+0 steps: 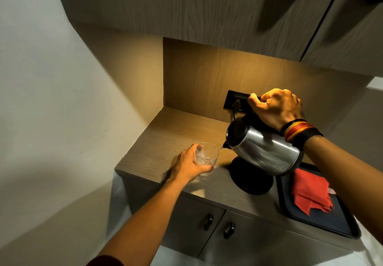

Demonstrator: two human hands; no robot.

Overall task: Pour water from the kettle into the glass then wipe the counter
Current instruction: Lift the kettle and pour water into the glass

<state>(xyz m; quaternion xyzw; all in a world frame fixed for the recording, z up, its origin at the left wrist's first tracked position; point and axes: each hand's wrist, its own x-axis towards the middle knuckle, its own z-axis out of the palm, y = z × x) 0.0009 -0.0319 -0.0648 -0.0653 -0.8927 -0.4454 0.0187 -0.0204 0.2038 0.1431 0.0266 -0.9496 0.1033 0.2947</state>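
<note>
Our right hand (276,107) is wrapped around the black handle of the kettle (263,149), holding it lifted and tilted with the spout low toward our left hand (191,165). That left hand curls around a clear glass (207,158), which stands on the counter (165,139); a thin stream of water runs from the spout into the glass rim. We can read no brand or writing on either thing. The kettle has a shiny steel body with a black lid and spout. Thread bands (298,130) of red, yellow and black circle our right wrist. Just below the lifted kettle, between our hands, sits its round black base (251,179). Under our right forearm lies a dark tray (331,224) bearing a folded red cloth (310,193). Behind our right hand, a black socket panel (236,102) with a plug in it is set in the wooden back wall.
</note>
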